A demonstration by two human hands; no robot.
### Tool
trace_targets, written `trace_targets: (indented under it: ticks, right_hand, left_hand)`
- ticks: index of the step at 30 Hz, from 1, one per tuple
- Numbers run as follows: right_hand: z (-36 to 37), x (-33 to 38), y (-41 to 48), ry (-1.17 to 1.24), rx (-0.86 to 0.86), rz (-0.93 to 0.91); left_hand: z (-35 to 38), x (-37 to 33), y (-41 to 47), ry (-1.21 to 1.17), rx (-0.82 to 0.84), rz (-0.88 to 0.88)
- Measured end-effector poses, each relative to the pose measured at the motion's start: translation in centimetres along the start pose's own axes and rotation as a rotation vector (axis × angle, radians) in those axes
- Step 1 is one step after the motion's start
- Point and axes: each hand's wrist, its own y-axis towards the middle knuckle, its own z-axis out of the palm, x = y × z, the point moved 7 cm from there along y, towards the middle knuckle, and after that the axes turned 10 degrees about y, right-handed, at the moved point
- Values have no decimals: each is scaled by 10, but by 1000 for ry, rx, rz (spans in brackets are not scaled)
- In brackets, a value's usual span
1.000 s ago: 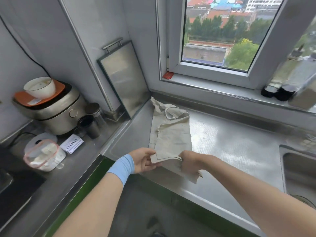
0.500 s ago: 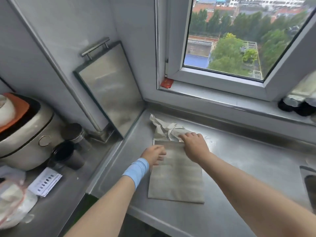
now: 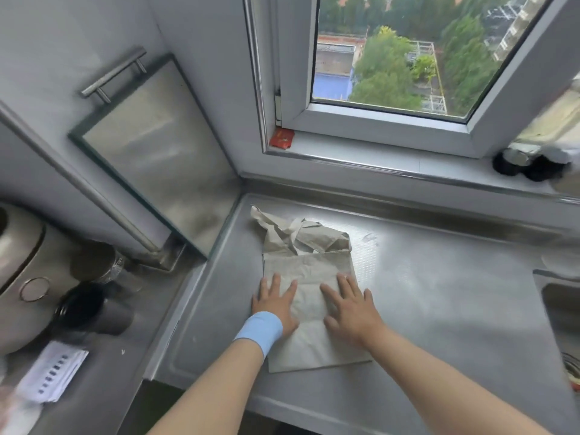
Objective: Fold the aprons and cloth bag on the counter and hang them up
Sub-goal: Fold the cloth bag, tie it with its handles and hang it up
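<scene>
- Cloth bag [image 3: 309, 309] lay flat toward the left end of the steel counter [image 3: 439, 293]. It was folded into a rough rectangle, with its straps [image 3: 301, 237] bunched at the far end.
- Your left hand [image 3: 274, 304] rested palm-down on the bag's left side. The fingers were straight and spread, and it gripped nothing. A pale blue wristband [image 3: 259, 329] sat at the wrist.
- Your right hand [image 3: 350, 312] pressed palm-down on the bag's right side. Its fingers were likewise straight and spread, and it held nothing.
- The bag's near edge lay short of the counter's front lip, and its left edge ran near the counter's raised left rim.
- To the right of the bag, open counter extended as far as the sink [image 3: 561, 302], which was only partly in view.
- Behind the straps, a strip of bare counter separated the bag from the back wall under the window sill [image 3: 376, 152].
- A steel board [image 3: 157, 152] with a bar handle leaned against the left wall. Its lower corner sat near the bag's far left corner but did not touch it.
- The bag fabric was beige, matte, woven and lightly creased.
- The counter was brushed metal with a dull sheen, and a fine embossed pattern showed right of the straps.
- A dark cup [image 3: 91, 312] stood on the adjoining surface at the left, well apart from the bag.
</scene>
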Motion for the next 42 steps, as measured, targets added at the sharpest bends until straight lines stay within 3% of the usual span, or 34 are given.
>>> trace_targets:
  ticks: [10, 13, 16, 19, 22, 29, 32, 35, 38, 42]
  right_hand:
    - [-17, 8, -42, 76, -3, -51]
    - [-43, 10, -37, 131, -154, -63]
    - [-65, 21, -26, 116, -287, -136]
    - [-76, 32, -1, -56, -318, -260]
    - [-75, 35, 25, -248, -234, -295]
    - [-60, 18, 79, -310, -118, -338]
    - [-78, 17, 86, -146, -175, -365]
    - [-100, -8, 99, 412, -289, -54]
    - [-106, -30, 111, 721, -310, 173]
    - [-115, -45, 116, 787, -258, 356]
  left_hand:
    - [-5, -1, -48, -34, 61, 42]
    - [-15, -1, -49, -44, 92, 40]
    - [-35, -4, -38, -82, -17, 58]
    - [-63, -5, -21, -140, -197, 114]
    - [-81, -9, -5, -56, -273, 235]
    - [-85, -10, 50, 111, -127, 349]
    - [-93, -7, 62, 183, -55, 323]
    - [-108, -2, 78, 134, -104, 287]
    - [-141, 13, 86, -223, -289, 152]
    - [-177, 35, 92, -495, -492, 0]
